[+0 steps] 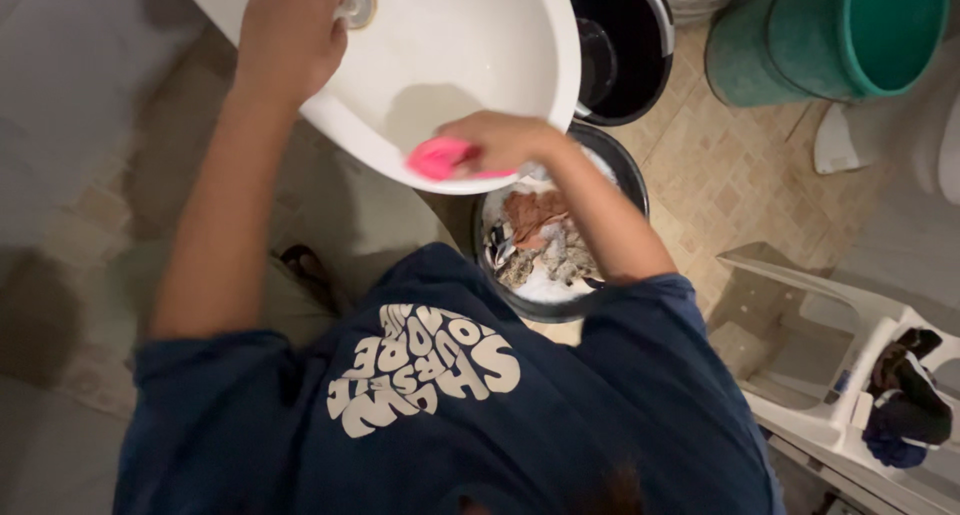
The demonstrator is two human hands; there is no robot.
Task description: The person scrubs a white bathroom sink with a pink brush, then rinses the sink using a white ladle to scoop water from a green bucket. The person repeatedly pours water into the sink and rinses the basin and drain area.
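I see the scene from the head camera, looking straight down over a dark blue shirt.

1. Left hand: it rests on the far rim of the white basin, beside the metal drain. The fingers curl over the edge. I judge this grip steadies the basin, or braces the body while leaning in. Whether the fingers close on anything besides the rim, I cannot tell.

2. Right hand: it is closed around a pink scrubber, which sits at the near rim of the basin, pressed against the inner wall. The scrubber is blurred, so its exact kind is unclear. The arm reaches in from the right, over the bucket below.

3. Black bucket: it stands on the floor just under the basin's near edge. It holds wet cloths in suds. I judge it sits there to keep the wash within reach.

4. Surroundings: a second black bucket stands beyond the first. A green bucket lies tilted at upper right. A white plastic stool at lower right carries dark cloth. The floor is tiled.
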